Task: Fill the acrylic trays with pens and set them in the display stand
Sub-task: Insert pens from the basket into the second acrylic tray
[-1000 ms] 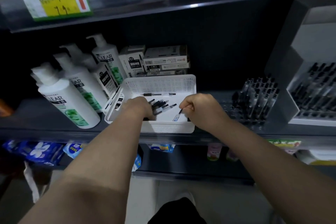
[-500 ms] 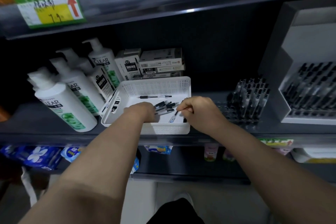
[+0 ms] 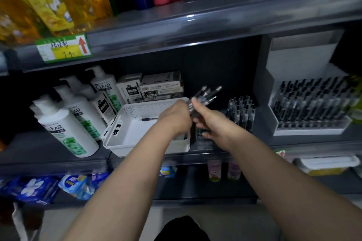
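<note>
Both my hands hold one bundle of black pens raised above the right end of the white perforated basket. My left hand grips the bundle's lower part, and my right hand grips it from the right, thumb on the pens. The pen tips fan up and to the right. One pen lies alone in the basket. To the right, an acrylic tray stands on the shelf full of upright pens. Further right, the white display stand holds a tray with several rows of pens.
White shampoo pump bottles stand left of the basket, and pen boxes are stacked behind it. The upper shelf edge carries a green and yellow price tag, with bottles above. Packaged goods fill the lower shelf.
Both hands were down in the basket gathering pens. They have risen and moved right with the bundle. The camera has tilted up, showing the upper shelf.
</note>
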